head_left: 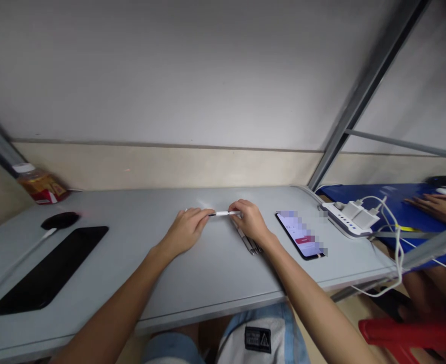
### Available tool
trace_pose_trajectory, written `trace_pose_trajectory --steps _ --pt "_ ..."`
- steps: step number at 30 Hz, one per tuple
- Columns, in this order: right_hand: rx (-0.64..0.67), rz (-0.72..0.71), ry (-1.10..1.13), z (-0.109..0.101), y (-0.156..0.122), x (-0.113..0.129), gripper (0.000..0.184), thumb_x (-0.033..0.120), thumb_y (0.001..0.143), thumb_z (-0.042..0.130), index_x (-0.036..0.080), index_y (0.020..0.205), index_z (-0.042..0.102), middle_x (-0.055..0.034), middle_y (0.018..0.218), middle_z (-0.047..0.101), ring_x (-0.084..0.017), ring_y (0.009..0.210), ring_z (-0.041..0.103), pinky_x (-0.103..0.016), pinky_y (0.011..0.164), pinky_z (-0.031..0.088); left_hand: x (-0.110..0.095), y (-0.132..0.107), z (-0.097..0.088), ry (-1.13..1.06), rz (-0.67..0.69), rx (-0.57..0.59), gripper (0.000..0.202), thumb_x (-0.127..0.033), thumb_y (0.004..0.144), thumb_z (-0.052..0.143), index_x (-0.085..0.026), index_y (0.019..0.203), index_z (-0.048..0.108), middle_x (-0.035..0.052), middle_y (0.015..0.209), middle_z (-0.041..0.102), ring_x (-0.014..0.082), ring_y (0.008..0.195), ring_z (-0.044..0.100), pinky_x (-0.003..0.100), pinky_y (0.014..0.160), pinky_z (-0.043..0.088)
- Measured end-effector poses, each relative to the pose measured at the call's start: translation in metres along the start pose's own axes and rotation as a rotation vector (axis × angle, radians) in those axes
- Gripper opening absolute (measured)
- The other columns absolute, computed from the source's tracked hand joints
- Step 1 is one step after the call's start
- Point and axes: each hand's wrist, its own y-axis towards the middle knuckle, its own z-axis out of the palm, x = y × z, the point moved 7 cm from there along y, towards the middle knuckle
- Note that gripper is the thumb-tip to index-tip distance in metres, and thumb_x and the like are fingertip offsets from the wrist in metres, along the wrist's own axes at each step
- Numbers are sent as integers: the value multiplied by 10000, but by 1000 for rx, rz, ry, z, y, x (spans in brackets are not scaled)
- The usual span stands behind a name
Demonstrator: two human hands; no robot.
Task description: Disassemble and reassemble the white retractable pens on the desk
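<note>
A slim white pen (221, 214) with a dark end is stretched level between my two hands, above the middle of the grey desk. My left hand (188, 227) pinches its dark end between thumb and fingers. At the other end, my right hand (247, 220) is closed around the pen, and its fingers hide part of it. Several grey pens (248, 242) lie on the desk just below my right hand, partly covered by the wrist.
A lit phone (298, 235) and a white power strip (347, 220) with cables lie to the right. On the left are a black flat device (52, 270), a mouse (60, 220) and a drink bottle (41, 184). Another person's hand (437, 206) rests on a blue table.
</note>
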Motion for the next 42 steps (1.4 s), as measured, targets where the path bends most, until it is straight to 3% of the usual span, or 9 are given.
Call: trace_pose_trajectory --steps 9,20,25,28,32,35,39,42 --pt "-14 13 -168 -9 1 -5 260 152 908 483 212 1105 641 -72 967 661 -196 876 586 -282 761 420 21 1 -6 12 -96 -60 289 -311 965 333 -235 1074 590 32 1019 677 199 951 615 332 839 436" --pt "61 -114 -160 9 -2 11 272 241 943 482 272 1151 653 -62 982 659 -197 892 530 -307 793 374 7 -2 8 27 -75 11 309 -335 986 266 -232 1067 546 32 1023 654 205 938 586 364 854 380" --pt "50 -140 5 10 -1 15 251 257 925 523 253 1130 668 -65 967 672 -184 847 528 -317 821 380 10 -4 11 22 -76 24 330 -347 990 248 -204 939 541 41 913 624 208 888 551 367 809 372" --pt "12 -81 183 5 1 14 206 299 899 571 229 1053 688 -54 942 686 -171 839 553 -292 803 397 7 -3 9 11 -39 30 308 -331 988 260 -203 931 535 41 904 605 205 884 525 360 799 370" --pt "62 106 410 7 1 6 275 395 926 486 193 919 673 -3 684 621 -127 625 526 -236 615 392 -1 -1 3 -14 22 7 271 -308 984 287 -203 997 536 43 939 597 199 902 499 350 815 376" --pt "94 169 533 9 1 2 283 439 894 512 196 965 639 29 619 534 -110 550 465 -220 538 361 -1 0 -2 -26 22 -26 259 -306 980 300 -199 994 535 44 926 593 199 894 492 347 813 379" --pt "76 126 588 6 2 1 331 379 779 668 199 1047 592 18 745 567 -114 639 510 -220 600 398 5 0 -4 -30 -17 -39 266 -312 980 293 -197 946 531 43 898 582 197 863 483 349 805 381" --pt "130 175 556 10 0 -2 272 425 874 527 168 864 616 17 641 545 -107 558 462 -221 545 364 7 -1 -4 -43 -24 -34 278 -308 982 280 -199 928 530 42 882 578 196 858 476 355 808 382"
